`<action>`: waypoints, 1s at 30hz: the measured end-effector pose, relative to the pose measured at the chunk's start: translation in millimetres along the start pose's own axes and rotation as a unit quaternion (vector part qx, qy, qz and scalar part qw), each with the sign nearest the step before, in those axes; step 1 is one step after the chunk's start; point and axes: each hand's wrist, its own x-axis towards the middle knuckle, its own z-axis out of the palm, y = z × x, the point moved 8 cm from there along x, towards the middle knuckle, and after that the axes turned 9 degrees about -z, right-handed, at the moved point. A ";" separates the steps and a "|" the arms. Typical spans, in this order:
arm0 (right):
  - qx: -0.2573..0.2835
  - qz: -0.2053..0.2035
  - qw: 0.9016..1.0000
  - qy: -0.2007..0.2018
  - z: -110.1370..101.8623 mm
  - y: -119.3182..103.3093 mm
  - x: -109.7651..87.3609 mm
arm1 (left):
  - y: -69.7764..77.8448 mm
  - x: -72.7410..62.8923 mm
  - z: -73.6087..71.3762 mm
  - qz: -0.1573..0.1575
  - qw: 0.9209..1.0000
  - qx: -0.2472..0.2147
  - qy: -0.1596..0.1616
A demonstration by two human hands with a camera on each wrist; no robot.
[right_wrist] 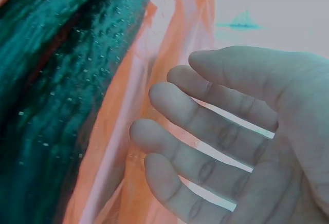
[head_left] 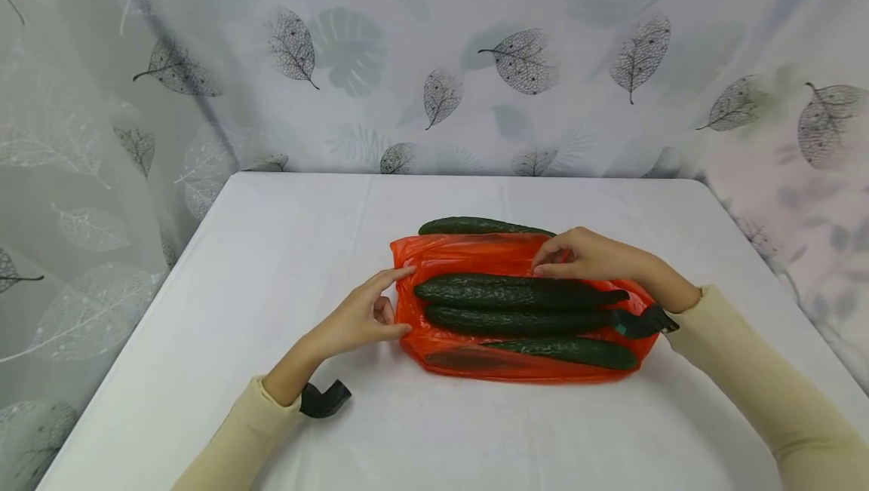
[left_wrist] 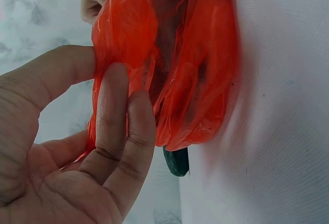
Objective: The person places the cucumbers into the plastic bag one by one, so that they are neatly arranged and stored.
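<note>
A red plastic bag [head_left: 468, 253] lies on the white table with two dark green cucumbers, an upper one [head_left: 509, 292] and a lower one [head_left: 509, 319], side by side along its middle. Nearer the front, red film partly covers another cucumber [head_left: 584, 351]. Behind the bag's far edge lies one more cucumber [head_left: 475, 225]. My left hand [head_left: 360, 315] touches the bag's left end, thumb and forefinger spread wide apart. Over the bag's far right part is my right hand [head_left: 597, 256], its fingers [right_wrist: 175, 106] loosely bent beside the film, with a gap to the thumb.
The white tabletop [head_left: 224, 310] extends around the bag. A curtain [head_left: 380, 121] with a leaf print hangs behind the table's far edge. Black straps with small mounts [head_left: 324, 399] sit on both wrists.
</note>
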 end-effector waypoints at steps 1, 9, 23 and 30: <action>0.000 0.002 1.000 0.001 -1.5 0.5 1.0 | 0.7 0.3 -0.1 0.002 1.000 0.001 0.000; 0.006 -0.019 1.000 0.002 -13.5 1.6 12.3 | 1.8 1.3 1.2 0.006 1.000 -0.002 -0.006; 0.073 -0.011 0.997 0.010 -38.0 33.9 25.5 | 2.4 0.8 4.1 0.005 1.000 0.004 -0.004; 0.079 0.050 0.993 0.067 -49.6 60.9 32.4 | 3.3 -0.3 2.7 0.014 1.000 0.005 0.005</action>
